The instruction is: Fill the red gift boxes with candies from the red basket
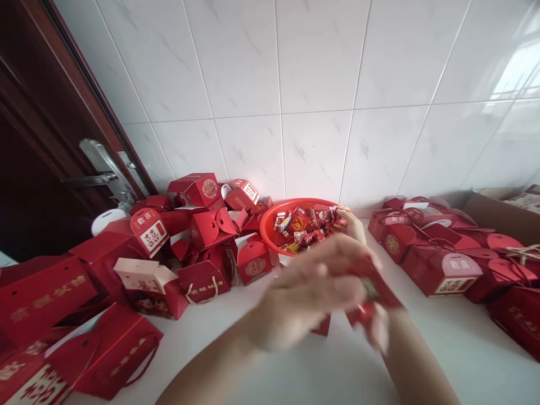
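Red gift box (375, 289), blurred, gripped by both hands: left hand (304, 298), right hand (377, 329) | red basket (270, 228): wrapped candies (307, 225) | tabletop (442, 349).

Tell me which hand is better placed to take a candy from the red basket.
Right, probably. The right hand lies nearer the red basket of candies. The left hand grips the blurred small red box.

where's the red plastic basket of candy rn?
Head view, centre: the round red plastic basket of wrapped candies sits on the white floor against the tiled wall, between two piles of red paper gift boxes, just beyond both hands.
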Available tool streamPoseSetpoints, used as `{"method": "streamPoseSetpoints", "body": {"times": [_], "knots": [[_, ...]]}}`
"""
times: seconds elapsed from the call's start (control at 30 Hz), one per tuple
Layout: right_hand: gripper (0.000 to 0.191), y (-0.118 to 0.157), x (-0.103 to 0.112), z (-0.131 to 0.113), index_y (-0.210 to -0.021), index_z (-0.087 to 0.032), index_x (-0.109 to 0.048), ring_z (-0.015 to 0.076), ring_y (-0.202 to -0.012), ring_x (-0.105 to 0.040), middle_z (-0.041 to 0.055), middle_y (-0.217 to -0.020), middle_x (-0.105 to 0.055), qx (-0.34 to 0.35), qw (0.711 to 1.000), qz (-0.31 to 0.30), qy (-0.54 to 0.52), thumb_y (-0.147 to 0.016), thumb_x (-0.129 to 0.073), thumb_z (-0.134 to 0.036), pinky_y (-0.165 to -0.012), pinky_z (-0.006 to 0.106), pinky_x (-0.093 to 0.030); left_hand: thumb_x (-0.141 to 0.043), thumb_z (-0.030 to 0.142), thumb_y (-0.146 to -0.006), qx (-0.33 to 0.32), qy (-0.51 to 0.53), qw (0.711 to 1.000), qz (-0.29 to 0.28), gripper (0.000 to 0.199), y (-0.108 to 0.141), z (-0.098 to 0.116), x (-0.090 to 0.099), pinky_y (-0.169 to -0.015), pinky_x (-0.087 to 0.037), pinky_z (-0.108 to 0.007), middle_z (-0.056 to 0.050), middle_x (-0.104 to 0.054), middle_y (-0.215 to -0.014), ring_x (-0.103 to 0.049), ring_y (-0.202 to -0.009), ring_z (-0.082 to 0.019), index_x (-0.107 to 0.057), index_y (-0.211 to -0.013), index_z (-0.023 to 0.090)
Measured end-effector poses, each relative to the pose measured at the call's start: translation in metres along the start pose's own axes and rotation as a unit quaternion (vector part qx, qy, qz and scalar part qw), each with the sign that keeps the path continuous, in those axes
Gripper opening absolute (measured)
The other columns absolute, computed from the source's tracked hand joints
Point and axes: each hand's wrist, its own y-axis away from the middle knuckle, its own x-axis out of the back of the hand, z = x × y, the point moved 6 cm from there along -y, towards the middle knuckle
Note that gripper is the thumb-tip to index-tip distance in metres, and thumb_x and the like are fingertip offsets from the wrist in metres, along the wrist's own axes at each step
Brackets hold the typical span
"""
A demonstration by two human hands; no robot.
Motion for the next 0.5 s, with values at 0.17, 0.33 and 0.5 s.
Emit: {"method": "streamPoseSetpoints", "body": {"times": [0.17,0.33,0.5], "knots": [[0.015,0.003,-0.004,-0.002,-0.065,-0.02,-0.064,0.013,-0.058,-0.063,-0.0043,-0.064,-0.068,-0.01,1.0,-0.022,-0.009,-0.056,-0.076,-0.017,-0.052,0.023,-0.052,-0.072,0.039,-0.085,-0.017,-0.244,0.95,0.195,0.028,0.008,0.035,0.081,-0.056,-0.051,-0.023,-0.001,-0.063,-0.073,-0.061,-0.063,-0.014,-0.065,-0.102,0.018],[0.017,0.014,-0.011,-0.007,-0.069,-0.022,-0.064,0.0136,-0.064,-0.065,-0.0037,-0.067,-0.07,-0.026,0.998,-0.052,-0.022,-0.059,-0.077,-0.016,-0.06,0.026,-0.058,-0.066,0.048,-0.086,0.06,-0.451,0.862,0.222,0.04,0.021,0.032,0.109,-0.07,-0.058,-0.032,-0.004,-0.069,-0.079,-0.066,-0.075,-0.019,-0.07,-0.113,0.019],[0.017,0.034,-0.017,-0.029,-0.071,-0.022,-0.064,0.0133,-0.065,-0.065,-0.004,-0.067,-0.067,-0.027,0.997,-0.07,-0.014,-0.062,-0.076,-0.016,-0.063,0.026,-0.059,-0.064,0.041,-0.088,0.051,-0.493,0.855,0.154,0.039,0.025,0.026,0.106,-0.105,-0.049,-0.042,-0.007,-0.064,-0.132,-0.058,-0.123,-0.027,-0.064,-0.125,0.025]]}}
